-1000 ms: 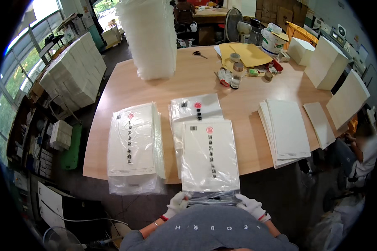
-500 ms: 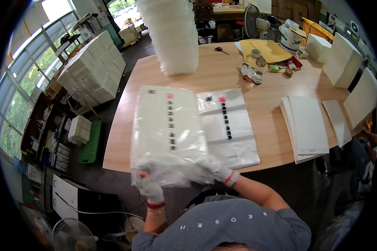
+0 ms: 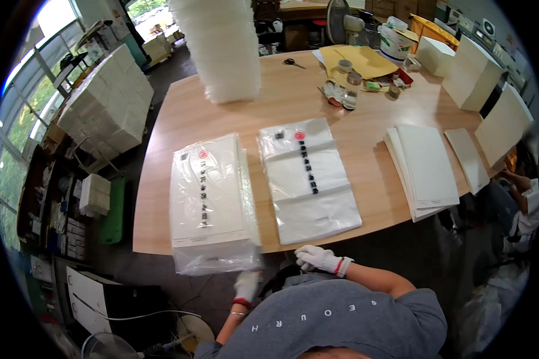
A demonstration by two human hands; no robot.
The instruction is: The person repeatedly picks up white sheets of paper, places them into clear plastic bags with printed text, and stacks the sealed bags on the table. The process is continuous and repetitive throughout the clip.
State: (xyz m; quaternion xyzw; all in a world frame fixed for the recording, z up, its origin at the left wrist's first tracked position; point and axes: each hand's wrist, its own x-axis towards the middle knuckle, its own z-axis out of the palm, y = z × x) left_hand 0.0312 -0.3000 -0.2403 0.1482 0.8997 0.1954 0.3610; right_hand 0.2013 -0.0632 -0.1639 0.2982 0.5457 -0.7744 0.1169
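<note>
A stack of white sheets or boards in clear printed plastic bags lies at the table's left front, its loose bag ends hanging over the edge. Just below that overhang is my left hand, in a white knit glove with a red cuff; its fingers are smeared by motion. To the right of the stack lies a flat pile of printed plastic bags, with a red mark and a column of black characters. My right hand, gloved too, hovers before the table edge near this pile, fingers curled in and nothing visible in them.
A tall translucent stack stands at the back. Scissors, tape rolls and yellow envelopes lie beyond the bags. White boards are piled at right, near upright white blocks. Someone sits at the right edge.
The bagged stack has settled at the left, apart from the bag pile it overlapped. Both my hands have come off its lower end and drawn back towards my body. The view has shifted.
</note>
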